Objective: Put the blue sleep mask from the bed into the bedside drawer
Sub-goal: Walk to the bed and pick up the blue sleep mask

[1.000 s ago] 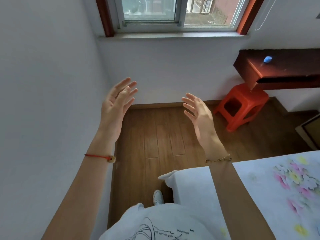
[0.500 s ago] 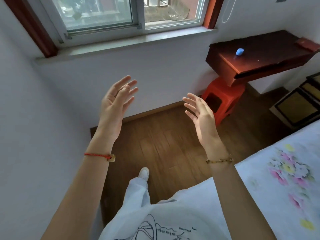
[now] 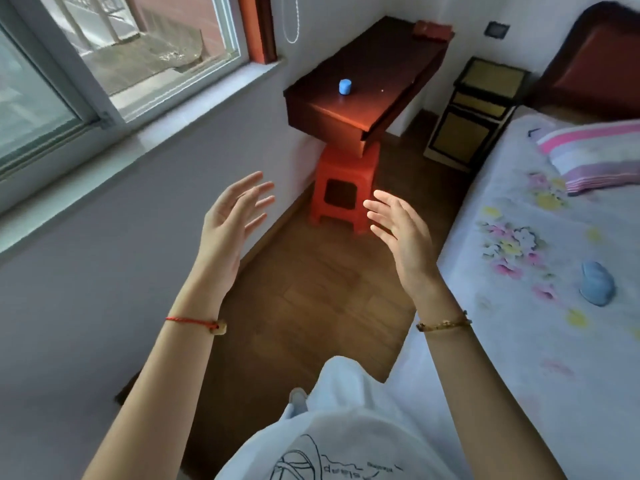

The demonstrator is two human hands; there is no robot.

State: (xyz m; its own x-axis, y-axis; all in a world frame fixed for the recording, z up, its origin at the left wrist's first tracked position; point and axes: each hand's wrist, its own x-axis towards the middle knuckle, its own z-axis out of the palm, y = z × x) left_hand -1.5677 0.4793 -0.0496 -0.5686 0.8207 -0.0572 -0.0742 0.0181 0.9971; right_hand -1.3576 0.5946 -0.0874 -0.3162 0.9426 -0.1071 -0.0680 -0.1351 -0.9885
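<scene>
The blue sleep mask (image 3: 596, 284) lies crumpled on the flowered sheet of the bed (image 3: 540, 341) at the right. A dark bedside cabinet (image 3: 478, 112) with pale drawer fronts stands by the headboard at the far right; its drawers look closed. My left hand (image 3: 230, 223) and my right hand (image 3: 401, 233) are raised over the wooden floor, palms facing each other, fingers spread, holding nothing. The right hand is well to the left of the mask.
A dark red wooden desk (image 3: 367, 81) stands under the window (image 3: 114, 53) with a small blue object (image 3: 345, 86) on top. An orange plastic stool (image 3: 343, 185) sits beneath it. A striped pillow (image 3: 595, 154) lies at the bed's head. The grey wall is on the left.
The view has swung to the right, bringing the bed, the sleep mask and the bedside cabinet into sight. Both hands stay raised and empty in the same pose.
</scene>
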